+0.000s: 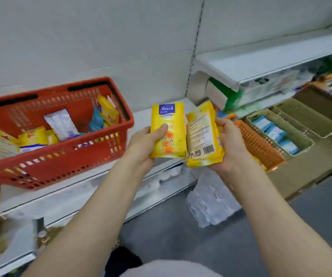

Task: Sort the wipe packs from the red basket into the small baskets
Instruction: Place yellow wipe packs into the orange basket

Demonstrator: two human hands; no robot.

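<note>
My left hand (144, 143) grips a yellow wipe pack (168, 118) face up, thumb across its front. My right hand (231, 144) holds a second yellow wipe pack (202, 134) with its printed back and barcode showing. Both packs are side by side above the shelf edge, between the baskets. The red basket (61, 156) stands on the shelf at left and holds several yellow, blue and white packs. To the right, an orange small basket (259, 145) sits just behind my right hand, then a beige basket (303, 141) with blue-and-white packs, then another beige basket (309, 118).
A white shelf (261, 62) juts out above the small baskets, with packaged goods under it. A brown cardboard box (311, 166) carries the small baskets. A clear plastic-wrapped bundle (211, 198) lies on the grey floor below. The lower shelf edge (81, 198) runs in front of me.
</note>
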